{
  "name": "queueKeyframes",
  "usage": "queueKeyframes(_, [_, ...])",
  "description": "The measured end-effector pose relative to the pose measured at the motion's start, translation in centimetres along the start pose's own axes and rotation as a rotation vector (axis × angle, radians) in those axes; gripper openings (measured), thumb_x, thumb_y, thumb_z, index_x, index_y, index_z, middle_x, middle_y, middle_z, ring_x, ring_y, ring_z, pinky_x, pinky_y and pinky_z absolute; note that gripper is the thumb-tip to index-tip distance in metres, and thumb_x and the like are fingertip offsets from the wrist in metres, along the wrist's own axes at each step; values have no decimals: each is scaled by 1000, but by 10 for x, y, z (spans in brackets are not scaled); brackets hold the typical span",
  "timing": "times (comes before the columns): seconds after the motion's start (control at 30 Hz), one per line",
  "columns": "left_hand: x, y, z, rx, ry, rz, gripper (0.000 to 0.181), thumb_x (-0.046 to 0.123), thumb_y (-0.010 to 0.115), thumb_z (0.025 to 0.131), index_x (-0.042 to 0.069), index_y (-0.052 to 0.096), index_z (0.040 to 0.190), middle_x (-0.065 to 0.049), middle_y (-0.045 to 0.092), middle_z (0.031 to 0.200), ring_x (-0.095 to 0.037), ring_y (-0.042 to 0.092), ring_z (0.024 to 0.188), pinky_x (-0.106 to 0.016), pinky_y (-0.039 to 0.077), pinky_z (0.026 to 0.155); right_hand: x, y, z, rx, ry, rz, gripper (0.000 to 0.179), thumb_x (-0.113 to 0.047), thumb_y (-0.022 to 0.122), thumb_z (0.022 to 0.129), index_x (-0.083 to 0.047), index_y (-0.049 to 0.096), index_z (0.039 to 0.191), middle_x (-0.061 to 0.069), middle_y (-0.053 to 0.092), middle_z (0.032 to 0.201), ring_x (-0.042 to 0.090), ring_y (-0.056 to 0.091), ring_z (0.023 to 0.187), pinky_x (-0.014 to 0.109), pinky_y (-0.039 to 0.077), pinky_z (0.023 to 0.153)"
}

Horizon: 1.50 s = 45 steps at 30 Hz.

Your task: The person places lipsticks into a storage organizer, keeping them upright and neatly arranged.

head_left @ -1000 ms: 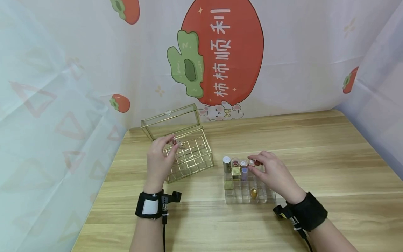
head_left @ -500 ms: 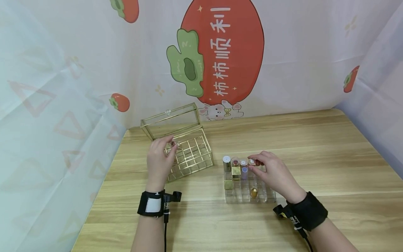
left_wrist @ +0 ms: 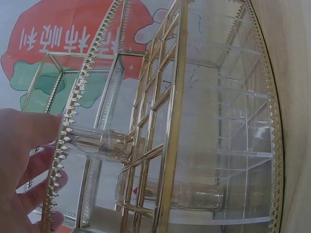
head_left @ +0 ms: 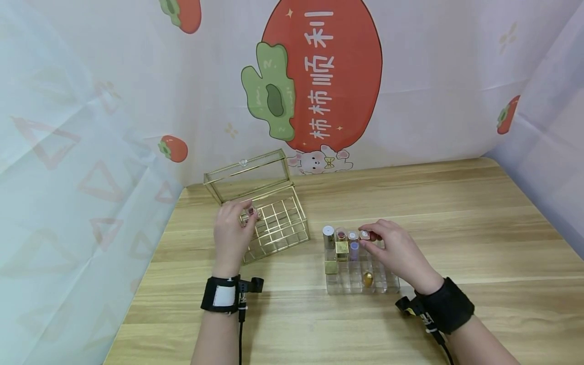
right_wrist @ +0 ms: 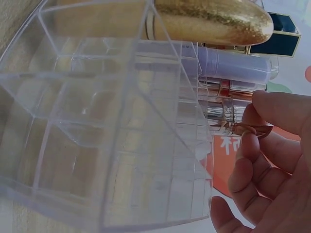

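My left hand (head_left: 231,228) pinches a clear-cased lipstick (left_wrist: 99,144) at the left side of a gold-framed glass box (head_left: 298,215). The lipstick's lower end sits at the gold grid (left_wrist: 153,97), in one opening. Another clear lipstick tube (left_wrist: 194,195) stands inside the box, reaching below the grid. My right hand (head_left: 397,246) holds the end of a lipstick (right_wrist: 240,128) between thumb and fingers, in the back row of a clear acrylic organizer (head_left: 347,289). Part of that lipstick is hidden by the fingers.
The box's glass lid (head_left: 248,177) stands raised at the back. In the organizer stand a silver-topped tube (head_left: 328,237), gold square-capped lipsticks (head_left: 342,248), a lilac tube (head_left: 354,249) and a gold bullet-shaped tube (head_left: 368,279). A printed cloth hangs behind the wooden table (head_left: 310,329).
My left hand has moved down slightly, and its lipstick has turned from slanted to steeper and lowered into the grid. My right hand stays at the organizer.
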<state>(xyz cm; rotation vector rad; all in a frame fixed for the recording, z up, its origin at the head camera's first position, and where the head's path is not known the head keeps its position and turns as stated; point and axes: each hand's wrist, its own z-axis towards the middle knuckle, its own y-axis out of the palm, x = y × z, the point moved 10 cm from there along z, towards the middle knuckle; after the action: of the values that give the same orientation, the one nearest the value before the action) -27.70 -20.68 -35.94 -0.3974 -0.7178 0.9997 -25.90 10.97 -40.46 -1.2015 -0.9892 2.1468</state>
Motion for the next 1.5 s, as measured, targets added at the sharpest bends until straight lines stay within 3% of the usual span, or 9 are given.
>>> queueKeyframes(0.33, [-7, 10, -6, -71, -49, 72, 32, 13, 81, 73, 2, 71, 101, -15, 67, 98, -33, 52, 103, -59, 39, 91, 1, 2, -1, -11, 10, 4, 28, -16, 69, 86, -4, 68, 111, 2, 59, 82, 20, 52, 77, 34, 44, 62])
queueKeyframes(0.57, [-10, 14, -6, -96, -57, 150, 36, 19, 80, 74, 3, 70, 104, -18, 66, 106, -35, 52, 105, -64, 33, 94, 1, 3, -1, -16, 12, 12, 29, -16, 69, 86, -3, 67, 112, 2, 59, 83, 21, 52, 78, 35, 44, 63])
queueKeyframes(1.33, [-9, 14, -4, -85, -73, 154, 30, 19, 77, 78, 5, 71, 104, -15, 72, 100, -34, 57, 98, -65, 32, 96, 2, 3, 1, -19, 17, 32, 27, -16, 69, 87, -5, 67, 111, 3, 59, 86, 20, 51, 79, 34, 42, 62])
queueKeyframes(1.5, [-10, 11, -5, -46, -68, 112, 24, 14, 73, 81, 3, 71, 102, -14, 73, 97, -33, 58, 96, -64, 33, 95, 1, -1, 2, -13, 15, 25, 29, -17, 69, 87, -4, 66, 113, 3, 58, 86, 19, 49, 78, 33, 40, 62])
